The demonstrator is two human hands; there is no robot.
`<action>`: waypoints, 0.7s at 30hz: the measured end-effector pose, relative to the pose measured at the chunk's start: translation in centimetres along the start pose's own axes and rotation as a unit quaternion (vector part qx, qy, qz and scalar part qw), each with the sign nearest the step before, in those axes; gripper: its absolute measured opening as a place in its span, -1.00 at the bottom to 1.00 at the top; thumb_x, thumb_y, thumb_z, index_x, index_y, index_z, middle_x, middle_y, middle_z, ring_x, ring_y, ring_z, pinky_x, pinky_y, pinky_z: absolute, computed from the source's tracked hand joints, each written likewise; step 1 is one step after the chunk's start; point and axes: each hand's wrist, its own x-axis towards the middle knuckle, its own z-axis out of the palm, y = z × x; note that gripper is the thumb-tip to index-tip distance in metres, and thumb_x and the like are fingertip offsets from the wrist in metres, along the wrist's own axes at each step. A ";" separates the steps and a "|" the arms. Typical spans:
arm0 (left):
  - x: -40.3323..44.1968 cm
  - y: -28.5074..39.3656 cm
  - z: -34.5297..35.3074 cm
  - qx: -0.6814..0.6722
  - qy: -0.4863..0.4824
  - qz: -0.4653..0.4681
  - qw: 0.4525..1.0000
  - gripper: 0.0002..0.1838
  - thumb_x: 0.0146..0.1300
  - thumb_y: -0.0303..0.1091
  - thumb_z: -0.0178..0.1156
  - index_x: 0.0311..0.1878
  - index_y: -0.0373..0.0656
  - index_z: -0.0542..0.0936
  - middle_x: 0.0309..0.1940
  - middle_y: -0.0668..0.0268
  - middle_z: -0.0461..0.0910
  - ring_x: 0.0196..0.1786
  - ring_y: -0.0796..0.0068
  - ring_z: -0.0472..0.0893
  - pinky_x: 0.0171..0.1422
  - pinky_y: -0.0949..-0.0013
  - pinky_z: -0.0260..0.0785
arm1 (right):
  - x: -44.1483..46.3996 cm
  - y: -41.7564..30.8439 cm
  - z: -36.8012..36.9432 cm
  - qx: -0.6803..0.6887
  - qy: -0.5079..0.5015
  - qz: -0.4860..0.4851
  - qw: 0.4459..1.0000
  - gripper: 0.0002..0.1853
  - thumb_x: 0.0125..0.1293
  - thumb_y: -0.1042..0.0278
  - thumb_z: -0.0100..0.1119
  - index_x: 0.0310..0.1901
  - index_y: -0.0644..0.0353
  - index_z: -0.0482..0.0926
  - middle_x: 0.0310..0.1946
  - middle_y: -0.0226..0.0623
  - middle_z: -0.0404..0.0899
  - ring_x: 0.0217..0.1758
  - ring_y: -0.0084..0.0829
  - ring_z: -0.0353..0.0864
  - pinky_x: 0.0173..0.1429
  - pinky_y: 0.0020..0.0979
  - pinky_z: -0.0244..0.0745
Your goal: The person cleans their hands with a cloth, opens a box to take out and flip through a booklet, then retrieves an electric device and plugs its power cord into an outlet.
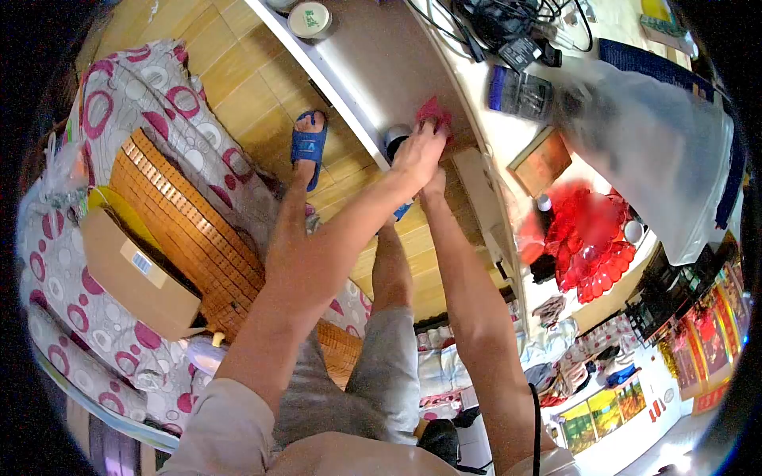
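"What's filling the view?"

"A bed (230, 143) is lying on the left, a tabletop (480, 87) is carrying black cables (496, 20) and a red dish (587, 246) on the right, and a drawer (381, 71) is standing open between them."

"And the 2 hands?"

"Both are reaching to the drawer. The left hand (423, 151) is hiding most of the right hand (434, 184), so I'm not managing to tell what the right fingers are doing. The left fingers are grasping a pink cloth (433, 111), which is lying toward the drawer's tabletop side."

"Which step, then?"

"I'm judging that they're handling the cloth, near a dark cup (395, 136). The next move is probably calling for a steady pinch, avoiding the cup."
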 end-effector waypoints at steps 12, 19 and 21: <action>0.1 2.4 5.5 0.174 -0.073 -0.018 0.982 -0.46 0.18 -0.49 0.15 0.28 -0.06 0.45 0.29 0.02 0.39 0.26 -0.04 0.47 0.13 0.13 0.56 | -16.2 -4.3 -7.6 0.331 -0.075 0.015 0.940 -0.74 0.41 0.50 0.06 0.09 0.33 0.51 -0.05 -0.27 0.64 -0.04 -0.44 0.63 -0.04 -0.41 0.59; -0.5 1.2 7.1 0.172 0.134 -0.015 0.976 -0.32 0.15 -0.49 0.18 0.40 0.05 0.34 0.38 -0.12 0.22 0.38 -0.09 0.31 0.21 0.13 0.53 | -16.5 -1.3 -7.6 0.323 -0.075 0.081 0.940 -0.75 0.44 0.50 0.01 0.10 0.30 0.49 -0.04 -0.24 0.62 -0.13 -0.45 0.66 -0.10 -0.39 0.63; -1.4 1.7 6.2 0.165 0.174 -0.001 0.971 -0.22 0.05 -0.49 0.32 0.41 -0.09 0.30 0.37 -0.11 0.24 0.35 -0.08 0.35 0.22 0.15 0.52 | -15.8 -1.2 -7.6 0.310 -0.080 0.077 0.944 -0.76 0.45 0.46 0.02 0.08 0.31 0.50 -0.06 -0.24 0.62 -0.14 -0.45 0.65 -0.12 -0.39 0.63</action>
